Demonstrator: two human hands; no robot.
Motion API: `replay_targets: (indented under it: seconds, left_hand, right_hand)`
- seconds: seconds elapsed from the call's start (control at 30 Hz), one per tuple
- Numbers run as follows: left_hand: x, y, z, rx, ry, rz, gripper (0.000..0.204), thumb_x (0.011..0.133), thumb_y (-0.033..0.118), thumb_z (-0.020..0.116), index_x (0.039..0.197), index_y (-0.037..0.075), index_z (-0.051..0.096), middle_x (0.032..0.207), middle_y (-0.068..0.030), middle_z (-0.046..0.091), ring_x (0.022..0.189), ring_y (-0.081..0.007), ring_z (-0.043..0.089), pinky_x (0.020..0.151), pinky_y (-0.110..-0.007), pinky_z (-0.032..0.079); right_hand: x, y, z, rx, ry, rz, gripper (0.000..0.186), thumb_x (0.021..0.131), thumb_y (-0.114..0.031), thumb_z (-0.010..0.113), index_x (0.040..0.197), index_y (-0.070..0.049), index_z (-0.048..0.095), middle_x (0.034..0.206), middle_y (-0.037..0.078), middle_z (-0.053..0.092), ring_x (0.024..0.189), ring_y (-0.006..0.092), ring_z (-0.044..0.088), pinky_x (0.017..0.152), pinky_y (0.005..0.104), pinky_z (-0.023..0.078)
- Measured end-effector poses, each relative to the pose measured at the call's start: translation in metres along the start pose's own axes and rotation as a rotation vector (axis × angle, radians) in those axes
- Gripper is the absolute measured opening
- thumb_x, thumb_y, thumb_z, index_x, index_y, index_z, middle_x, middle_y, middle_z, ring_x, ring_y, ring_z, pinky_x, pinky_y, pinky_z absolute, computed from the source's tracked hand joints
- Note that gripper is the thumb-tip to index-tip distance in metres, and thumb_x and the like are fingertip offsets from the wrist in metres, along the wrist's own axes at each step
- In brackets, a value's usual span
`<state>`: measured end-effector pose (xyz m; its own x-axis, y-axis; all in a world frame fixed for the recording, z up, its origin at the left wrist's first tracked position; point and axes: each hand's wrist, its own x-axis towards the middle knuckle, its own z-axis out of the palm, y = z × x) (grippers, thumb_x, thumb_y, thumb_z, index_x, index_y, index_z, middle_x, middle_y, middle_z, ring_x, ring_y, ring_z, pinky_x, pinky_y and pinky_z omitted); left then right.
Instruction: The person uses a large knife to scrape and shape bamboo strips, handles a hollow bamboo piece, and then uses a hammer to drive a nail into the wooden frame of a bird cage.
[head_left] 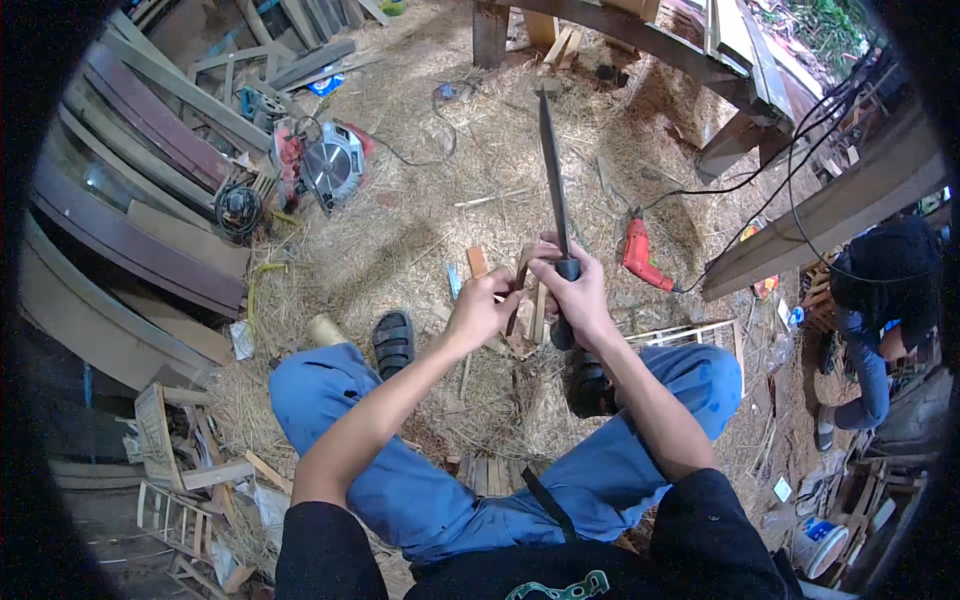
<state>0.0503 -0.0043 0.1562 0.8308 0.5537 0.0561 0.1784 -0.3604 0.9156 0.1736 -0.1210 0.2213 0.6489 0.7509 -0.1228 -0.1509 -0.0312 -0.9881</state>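
Note:
My right hand [582,298] is closed round the dark handle of a long straight blade [552,160], which points upward, away from me, at the middle of the view. My left hand [480,310], just left of it, pinches a narrow dark brown wood strip [514,306]. The fingertips of both hands come close together at that strip; whether they touch is unclear. An orange-brown wood offcut [477,261] and a pale blue piece [452,282] lie on the shavings behind my left hand.
A circular saw [328,170] and stacked boards [135,245] are at left. A red drill [645,260] with cord lies right of my hands, near a leaning beam [820,225]. A wooden bench [680,52] stands ahead. Another person [880,280] crouches at far right, beside a white bucket [815,545].

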Motion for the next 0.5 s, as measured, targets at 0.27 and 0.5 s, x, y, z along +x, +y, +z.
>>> replay_targets:
  seconds: [0.27, 0.5]
  left_hand:
    - [0.010, -0.011, -0.007, 0.232, 0.010, 0.020, 0.015, 0.083, 0.009, 0.071, 0.095, 0.001, 0.066, 0.084, -0.0171, 0.072, 0.077, -0.0345, 0.072, 0.067, -0.043, 0.056]
    - [0.019, -0.038, 0.003, 0.294, -0.012, -0.056, 0.012, 0.083, 0.007, 0.069, 0.094, 0.003, 0.066, 0.076, -0.0151, 0.070, 0.067, -0.0311, 0.069, 0.061, -0.041, 0.054]
  right_hand:
    - [0.014, 0.009, 0.001, 0.053, 0.051, 0.180, 0.042, 0.084, -0.016, 0.080, 0.118, -0.001, 0.060, 0.081, -0.002, 0.064, 0.053, 0.0032, 0.051, 0.042, 0.0207, 0.039]
    - [0.017, 0.030, 0.009, -0.090, 0.025, 0.151, 0.044, 0.086, -0.018, 0.079, 0.122, -0.002, 0.059, 0.086, -0.002, 0.065, 0.054, 0.0019, 0.050, 0.043, 0.0189, 0.041]
